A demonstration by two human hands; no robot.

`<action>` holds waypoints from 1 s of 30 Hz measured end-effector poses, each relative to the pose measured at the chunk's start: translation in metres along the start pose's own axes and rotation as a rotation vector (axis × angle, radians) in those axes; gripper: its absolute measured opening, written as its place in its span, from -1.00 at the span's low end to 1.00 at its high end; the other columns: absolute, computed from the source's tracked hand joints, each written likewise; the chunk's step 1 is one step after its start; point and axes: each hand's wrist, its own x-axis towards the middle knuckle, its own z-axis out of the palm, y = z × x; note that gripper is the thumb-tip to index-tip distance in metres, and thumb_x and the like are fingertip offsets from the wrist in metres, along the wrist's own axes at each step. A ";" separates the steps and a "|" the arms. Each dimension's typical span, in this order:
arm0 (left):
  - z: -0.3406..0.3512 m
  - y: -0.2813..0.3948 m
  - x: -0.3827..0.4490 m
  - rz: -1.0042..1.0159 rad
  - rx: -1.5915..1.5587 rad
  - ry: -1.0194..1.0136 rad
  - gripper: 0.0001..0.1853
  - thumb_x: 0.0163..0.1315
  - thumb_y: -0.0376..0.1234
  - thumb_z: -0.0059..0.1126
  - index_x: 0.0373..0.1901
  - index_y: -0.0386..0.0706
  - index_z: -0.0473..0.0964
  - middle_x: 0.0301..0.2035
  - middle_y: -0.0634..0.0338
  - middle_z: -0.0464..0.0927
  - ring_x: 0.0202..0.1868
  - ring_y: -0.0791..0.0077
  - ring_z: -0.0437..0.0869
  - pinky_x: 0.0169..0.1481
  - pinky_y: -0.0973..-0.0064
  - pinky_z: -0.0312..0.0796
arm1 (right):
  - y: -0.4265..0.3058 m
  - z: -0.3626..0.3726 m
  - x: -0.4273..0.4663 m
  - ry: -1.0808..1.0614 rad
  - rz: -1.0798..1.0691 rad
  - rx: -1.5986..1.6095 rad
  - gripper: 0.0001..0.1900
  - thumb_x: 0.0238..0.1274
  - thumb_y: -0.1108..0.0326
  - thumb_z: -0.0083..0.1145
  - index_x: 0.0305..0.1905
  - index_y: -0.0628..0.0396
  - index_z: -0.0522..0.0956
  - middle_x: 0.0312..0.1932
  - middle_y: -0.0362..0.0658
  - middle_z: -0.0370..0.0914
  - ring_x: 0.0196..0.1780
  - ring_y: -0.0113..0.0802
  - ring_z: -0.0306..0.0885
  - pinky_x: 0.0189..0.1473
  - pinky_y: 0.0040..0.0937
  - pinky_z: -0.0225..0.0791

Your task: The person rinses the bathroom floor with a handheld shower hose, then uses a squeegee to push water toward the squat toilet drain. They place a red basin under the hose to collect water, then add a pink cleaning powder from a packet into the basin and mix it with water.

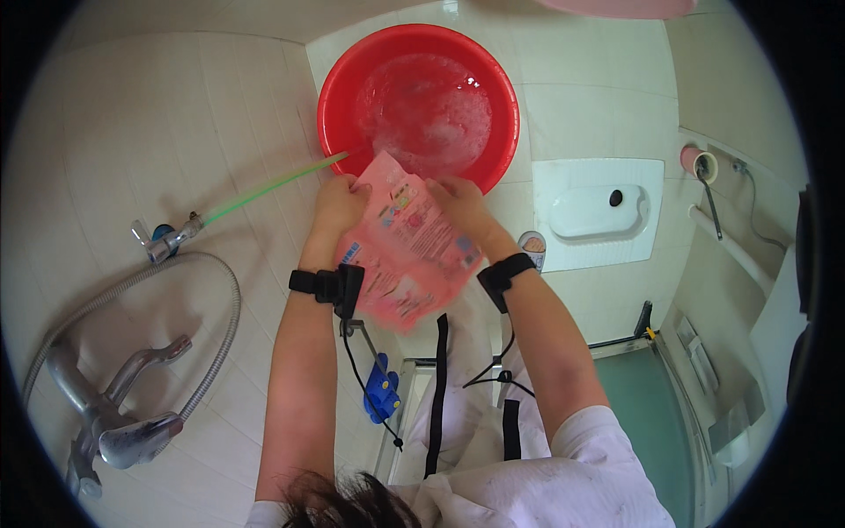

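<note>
Both my hands hold a pink plastic pouch (412,244) printed with writing. My left hand (341,206) grips its upper left edge and my right hand (465,210) grips its upper right edge. The pouch's top corner points at a red plastic basin (508,125), over its near rim. Foamy water (429,109) lies in the basin. A green hose (274,183) runs from a metal tap (170,244) on the left wall, its end at the basin's left rim. Whether the pouch is open at the top cannot be told.
A shower mixer (109,416) with a metal hose (232,290) is at the left. A white squat toilet (597,247) lies right of the basin. Blue slippers (381,389) are near a door frame. A pink holder (696,160) is at the right wall. Part of a pink basin (620,6) shows at the top.
</note>
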 end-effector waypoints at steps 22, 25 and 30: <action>0.099 -0.019 0.045 -0.464 -0.764 0.171 -0.76 0.08 -0.30 0.05 -0.30 -0.30 0.47 -0.43 0.07 0.53 -0.35 0.39 0.53 -0.30 0.46 0.37 | 0.052 0.054 0.020 0.466 0.095 -0.197 -0.56 0.19 0.09 -0.12 -0.54 0.31 0.43 -0.53 0.25 0.42 -0.36 0.22 0.40 -0.35 -0.01 0.23; 0.089 -0.018 0.033 -0.352 -0.949 -0.199 -0.74 0.12 -0.30 0.07 -0.21 -0.28 0.44 -0.38 0.17 0.52 -0.34 0.51 0.51 -0.30 0.56 0.37 | 0.058 0.047 0.027 0.455 0.124 -0.175 -0.59 0.17 0.11 -0.09 -0.54 0.30 0.44 -0.53 0.24 0.42 -0.37 0.21 0.40 -0.37 -0.05 0.24; 0.074 -0.009 0.012 -0.335 -1.167 -0.517 -0.68 0.14 -0.31 0.08 -0.11 -0.30 0.40 -0.27 0.18 0.52 -0.24 0.49 0.54 -0.20 0.57 0.41 | 0.061 0.026 0.029 0.207 0.012 -0.059 -0.66 0.12 0.13 0.00 -0.47 0.23 0.51 -0.52 0.11 0.50 -0.40 0.05 0.47 -0.38 -0.22 0.29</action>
